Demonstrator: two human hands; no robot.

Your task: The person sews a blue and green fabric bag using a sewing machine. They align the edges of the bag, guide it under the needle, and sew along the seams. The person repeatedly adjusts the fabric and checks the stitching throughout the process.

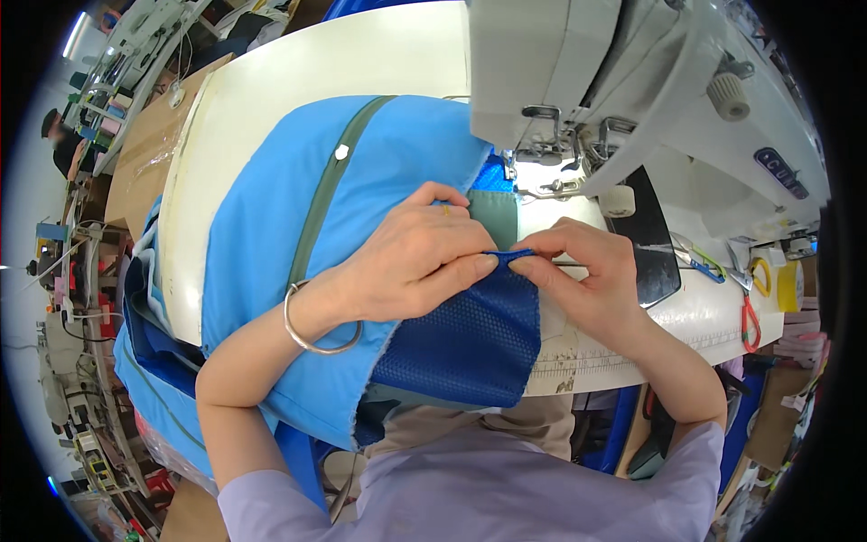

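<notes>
Mid-frame, I see the left hand [420, 253] and right hand [587, 275] (thumbs nearly meeting) pinched tight on dark-blue mesh fabric [461, 339], below the sewing machine [537, 68] at upper right.

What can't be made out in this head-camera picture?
Head view: how the pinched edge of the dark blue mesh fabric is folded, partly covered by the left hand and right hand.
Head view: the top of the sewing machine, cut off by the upper edge.
Head view: the small items at far left, too small and blurred to identify.
</notes>
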